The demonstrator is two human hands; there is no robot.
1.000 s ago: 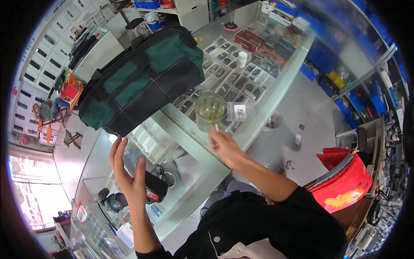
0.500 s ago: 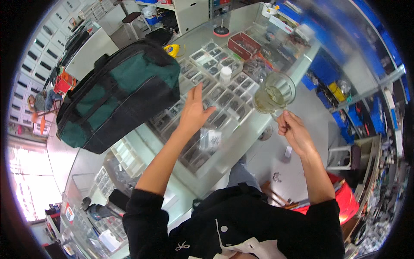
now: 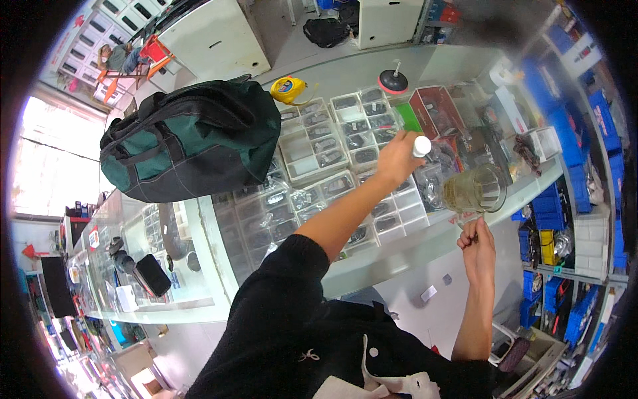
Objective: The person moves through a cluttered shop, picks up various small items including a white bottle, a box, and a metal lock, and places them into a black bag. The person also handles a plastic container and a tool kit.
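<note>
My left hand (image 3: 397, 159) reaches over the glass counter with its fingers closed around a small white bottle (image 3: 421, 147). Several divided plastic boxes of small dark parts (image 3: 319, 143) lie around and beneath that hand. On the right, my right hand (image 3: 477, 247) grips the handle of a clear glass mug (image 3: 473, 189) over the counter's near right edge. Pale yellowish liquid shows in the mug. The hand hides part of the bottle, so I cannot tell whether it still rests on anything.
A green and black tool bag (image 3: 193, 143) sits at left on the glass counter (image 3: 359, 272). Beyond it lie a yellow tape measure (image 3: 288, 90), a black disc with a spindle (image 3: 393, 81) and a red box (image 3: 436, 113). Blue bins (image 3: 578, 166) line the right. Someone sits far left.
My left hand has moved forward and right, from open over the part boxes to closed around the white bottle. My right hand still holds the mug. The view has turned.
</note>
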